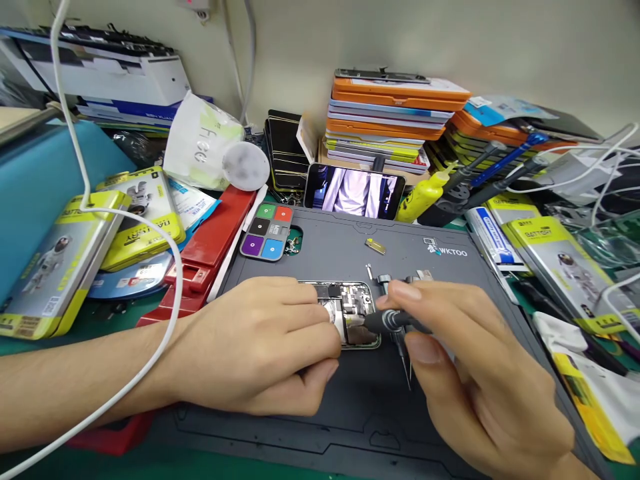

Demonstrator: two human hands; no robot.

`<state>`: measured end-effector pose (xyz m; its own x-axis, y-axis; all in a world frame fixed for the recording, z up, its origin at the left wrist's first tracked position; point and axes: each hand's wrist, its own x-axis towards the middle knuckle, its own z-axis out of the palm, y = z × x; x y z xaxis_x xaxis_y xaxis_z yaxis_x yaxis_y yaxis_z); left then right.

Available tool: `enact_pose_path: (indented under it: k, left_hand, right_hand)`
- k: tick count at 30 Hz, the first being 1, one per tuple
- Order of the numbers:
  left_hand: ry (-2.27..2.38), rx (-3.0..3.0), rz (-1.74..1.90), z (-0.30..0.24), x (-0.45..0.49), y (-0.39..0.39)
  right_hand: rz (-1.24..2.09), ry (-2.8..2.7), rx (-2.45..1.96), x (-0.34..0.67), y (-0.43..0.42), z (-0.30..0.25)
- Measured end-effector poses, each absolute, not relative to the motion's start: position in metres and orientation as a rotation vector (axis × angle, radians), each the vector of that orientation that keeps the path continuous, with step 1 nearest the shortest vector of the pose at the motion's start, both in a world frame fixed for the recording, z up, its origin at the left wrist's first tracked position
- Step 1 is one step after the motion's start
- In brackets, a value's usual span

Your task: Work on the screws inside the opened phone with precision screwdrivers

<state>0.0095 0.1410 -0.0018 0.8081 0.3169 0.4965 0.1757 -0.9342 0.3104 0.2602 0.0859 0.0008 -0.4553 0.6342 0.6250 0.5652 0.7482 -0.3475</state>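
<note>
An opened phone [356, 301] lies flat on the dark grey mat, its inner parts and metal shields bare. My left hand [265, 347] rests over its left portion with fingers curled down onto it, hiding much of the body. A dark screwdriver [384, 321] is pinched between the thumb and fingers of my right hand [465, 360], its front end pointing at the phone's right part. The exact tip is hard to make out. Metal tweezers [404, 357] show beneath the right hand, partly covered; whether they are held or lying there I cannot tell.
A magnetic colored pad [267, 232] lies at the mat's upper left, and a small yellowish piece [375, 247] sits near the top. Behind stands a lit phone [355, 190] beside a yellow bottle [425, 193]. A white cable [150, 367] crosses my left forearm. Battery boxes [565, 267] flank the mat.
</note>
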Motion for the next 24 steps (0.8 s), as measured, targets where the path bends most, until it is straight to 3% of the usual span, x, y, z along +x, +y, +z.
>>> enact_pose_path:
  k: [24]
  left_hand:
    - [0.46, 2.591, 0.808, -0.0046, 0.0063, 0.143]
  right_hand:
    - [0.1, -2.182, -0.914, 0.2521, 0.09, -0.0031]
